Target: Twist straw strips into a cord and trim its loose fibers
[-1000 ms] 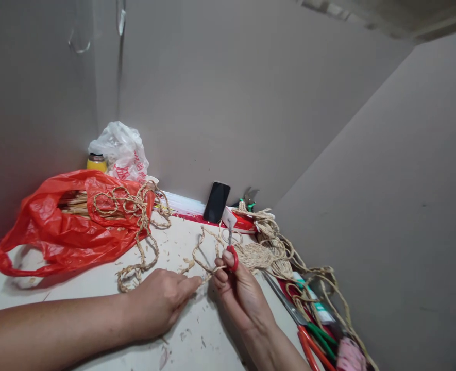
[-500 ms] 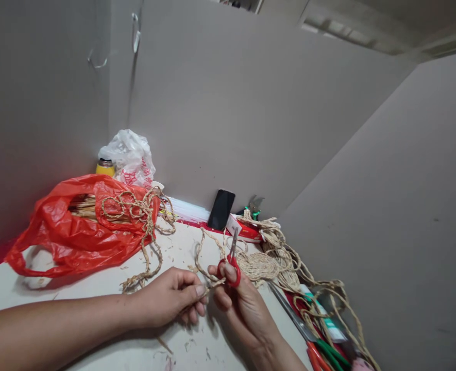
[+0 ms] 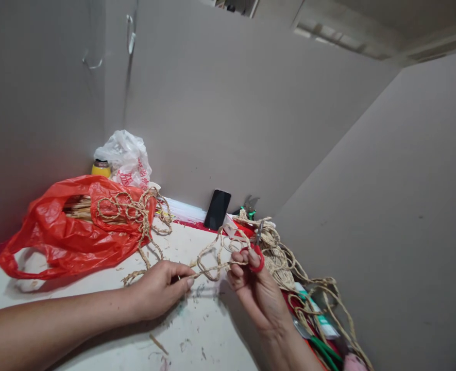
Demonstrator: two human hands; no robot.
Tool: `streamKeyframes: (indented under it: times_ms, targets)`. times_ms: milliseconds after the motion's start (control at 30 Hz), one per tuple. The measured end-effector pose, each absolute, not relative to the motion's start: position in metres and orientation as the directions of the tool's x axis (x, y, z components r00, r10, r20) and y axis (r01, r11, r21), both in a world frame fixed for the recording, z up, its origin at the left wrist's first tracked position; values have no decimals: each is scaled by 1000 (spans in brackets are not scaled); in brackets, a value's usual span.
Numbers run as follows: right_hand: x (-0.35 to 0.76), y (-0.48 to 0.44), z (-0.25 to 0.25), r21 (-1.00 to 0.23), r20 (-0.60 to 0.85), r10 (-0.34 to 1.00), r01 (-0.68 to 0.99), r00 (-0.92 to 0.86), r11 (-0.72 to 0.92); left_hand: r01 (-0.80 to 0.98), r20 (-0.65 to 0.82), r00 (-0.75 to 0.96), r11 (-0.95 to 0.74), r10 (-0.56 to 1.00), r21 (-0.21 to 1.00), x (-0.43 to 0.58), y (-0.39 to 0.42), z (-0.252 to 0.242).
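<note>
A braided straw cord is stretched between my two hands above the white tabletop. My left hand pinches one part of it between thumb and fingers. In my right hand are small red-handled scissors, blades pointing up, with the cord also running to those fingertips. A loose loop of the cord rises between and behind the hands. Whether the scissor blades are apart is hard to see.
At left lies a red plastic bag holding dry straw, with a braided cord draped over it. A phone leans on the wall. Coiled ropes and large green-handled shears lie at right. Straw bits litter the tabletop.
My hands have moved apart: the right one went rightward with the scissors, the left slightly leftward. More of the cord now shows pulled straight between them. The view has shifted a little.
</note>
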State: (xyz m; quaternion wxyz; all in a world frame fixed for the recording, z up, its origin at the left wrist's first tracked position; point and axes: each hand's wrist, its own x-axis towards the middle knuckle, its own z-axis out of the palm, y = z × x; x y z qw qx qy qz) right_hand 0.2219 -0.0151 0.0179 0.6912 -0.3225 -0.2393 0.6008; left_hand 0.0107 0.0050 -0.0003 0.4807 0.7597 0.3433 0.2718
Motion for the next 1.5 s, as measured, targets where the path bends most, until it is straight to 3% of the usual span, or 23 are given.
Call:
streamKeyframes:
  times_ms: [133,233,333,467,567,700,800,900,1000,1100,1167,1367,1500]
  targets:
    - [232,-8,19,-719,-26,969,-678,244,152,431,291,581,-591,760,682,6,8,-7]
    - [240,-4,21,-729,1,950,-650,312,214,559,271,634,-671,724,486,3,10,-7]
    - [253,-4,28,-727,86,926,-612,368,311,692,210,587,-619,782,372,-1,14,-1]
    - [278,-3,37,-706,179,832,-520,525,480,742,166,453,-473,876,475,-9,27,3]
    - [285,-2,39,-712,208,781,-456,589,534,697,207,420,-460,884,550,-12,34,0]
    - [264,-7,39,-731,182,876,-534,447,424,567,384,440,-583,812,583,-9,27,-1]
    - [235,-17,37,-742,94,941,-608,324,283,441,424,446,-606,788,662,-5,16,5]
    - [212,-29,35,-756,25,983,-640,182,138,301,314,494,-498,811,814,0,9,10]
    - [201,-37,34,-765,8,997,-641,82,59,93,73,664,-179,745,980,7,4,8]
    - [200,-39,37,-779,23,999,-626,42,44,-41,-94,823,223,560,974,12,2,1]
    - [203,-37,39,-780,35,998,-623,52,60,-49,-140,851,342,506,939,12,3,-4]
    - [216,-29,41,-765,33,979,-626,200,153,-126,-174,757,402,630,907,11,10,-2]
    - [222,-23,38,-761,1,965,-625,262,171,-33,-116,705,196,699,980,12,6,6]
